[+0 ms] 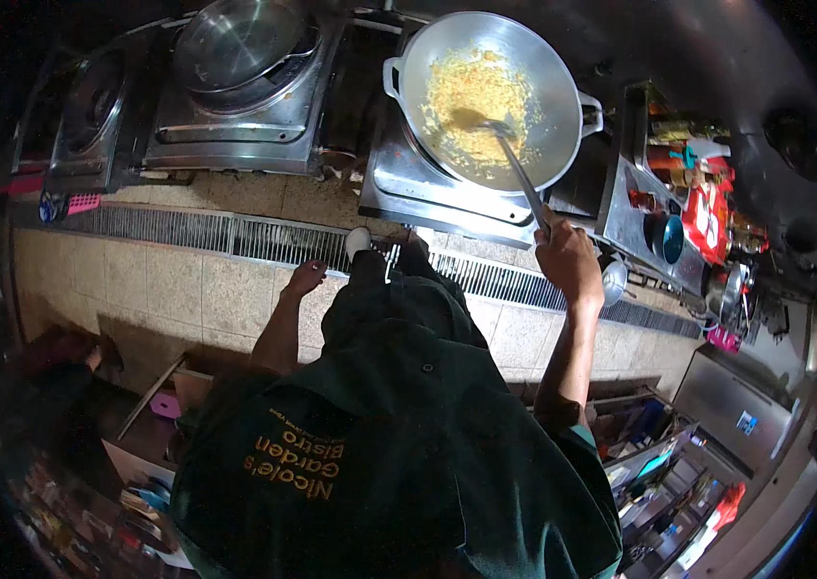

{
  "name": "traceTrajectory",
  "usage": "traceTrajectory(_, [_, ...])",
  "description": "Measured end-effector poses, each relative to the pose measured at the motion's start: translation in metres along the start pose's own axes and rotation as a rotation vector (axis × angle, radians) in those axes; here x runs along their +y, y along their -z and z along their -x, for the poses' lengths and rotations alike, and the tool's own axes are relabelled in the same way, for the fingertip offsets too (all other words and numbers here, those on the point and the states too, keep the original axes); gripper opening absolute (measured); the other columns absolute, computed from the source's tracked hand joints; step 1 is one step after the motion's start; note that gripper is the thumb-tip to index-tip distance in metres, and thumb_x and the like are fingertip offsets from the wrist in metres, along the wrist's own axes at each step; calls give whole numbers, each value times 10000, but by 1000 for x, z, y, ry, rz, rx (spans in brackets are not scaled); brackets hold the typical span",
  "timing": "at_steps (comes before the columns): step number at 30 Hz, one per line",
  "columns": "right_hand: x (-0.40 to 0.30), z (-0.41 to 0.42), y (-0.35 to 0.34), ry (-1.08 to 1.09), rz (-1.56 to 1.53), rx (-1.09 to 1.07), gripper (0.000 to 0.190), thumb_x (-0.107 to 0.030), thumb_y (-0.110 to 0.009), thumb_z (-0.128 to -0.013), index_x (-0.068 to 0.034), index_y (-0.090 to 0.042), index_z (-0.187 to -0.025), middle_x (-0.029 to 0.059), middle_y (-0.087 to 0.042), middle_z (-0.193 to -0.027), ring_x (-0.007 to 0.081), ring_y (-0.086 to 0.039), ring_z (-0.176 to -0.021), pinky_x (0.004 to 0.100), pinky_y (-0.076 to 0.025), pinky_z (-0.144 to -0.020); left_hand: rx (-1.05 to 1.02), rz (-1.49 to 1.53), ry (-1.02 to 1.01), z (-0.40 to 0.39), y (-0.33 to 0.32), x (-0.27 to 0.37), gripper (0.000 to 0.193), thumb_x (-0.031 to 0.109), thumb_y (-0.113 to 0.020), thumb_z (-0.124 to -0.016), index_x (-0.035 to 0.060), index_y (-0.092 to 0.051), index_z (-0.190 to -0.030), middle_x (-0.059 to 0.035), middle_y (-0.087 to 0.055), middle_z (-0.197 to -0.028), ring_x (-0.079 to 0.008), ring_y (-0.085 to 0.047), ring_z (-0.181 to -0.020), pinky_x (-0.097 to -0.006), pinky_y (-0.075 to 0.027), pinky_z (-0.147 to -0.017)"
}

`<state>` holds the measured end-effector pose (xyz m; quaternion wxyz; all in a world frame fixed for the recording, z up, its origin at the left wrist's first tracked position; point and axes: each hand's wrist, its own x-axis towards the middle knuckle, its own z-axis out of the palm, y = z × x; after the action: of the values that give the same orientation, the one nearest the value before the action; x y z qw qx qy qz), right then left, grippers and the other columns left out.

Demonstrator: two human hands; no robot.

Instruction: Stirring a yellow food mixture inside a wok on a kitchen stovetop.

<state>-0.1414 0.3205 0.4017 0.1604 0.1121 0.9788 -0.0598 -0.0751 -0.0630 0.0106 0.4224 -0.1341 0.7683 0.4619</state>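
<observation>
My right hand (572, 262) grips the handle of a long metal ladle or turner (520, 174). Its head rests in crumbly yellow food, which looks like scrambled egg or fried rice (481, 87). The food lies spread over the bottom of a large aluminium wok (557, 116) with two loop handles. Beneath the wok is a stainless steel gas stove (444, 199). My left hand (305, 279) hangs low beside my body with the fingers curled in, over the tiled floor. No object shows in it.
Another steel stove (234, 134) carries a large metal pan (238, 47) to the left. Bottles, red packets (712, 217) and a teal bowl (667, 239) crowd the right-hand counter (622, 210). A floor drain grate (271, 239) runs below the stoves. Another person's hand (93, 358) shows at far left.
</observation>
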Motion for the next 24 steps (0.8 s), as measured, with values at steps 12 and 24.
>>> traceTrajectory(12, [31, -56, -67, -220, -81, 162, 412, -180, -422, -805, -46, -455, -1193, 295, -556, -804, 418, -560, -782, 474, -446, -719, -147, 0, 10, -5, 6, 13, 368, 337, -520, -832, 24, -538, -1026, -99, -614, -767, -162, -585, -668, -280, -470, -601])
traceTrajectory(24, [6, -1, 22, -45, -168, 84, 263, -187, -503, -819, -110, -578, -1060, 202, -574, -920, 367, -554, -863, 399, -462, -709, -127, 52, 31, -8, 4, -9, 385, 343, -507, -838, 19, -536, -1044, -100, -629, -771, -159, -603, -651, -301, -478, -592])
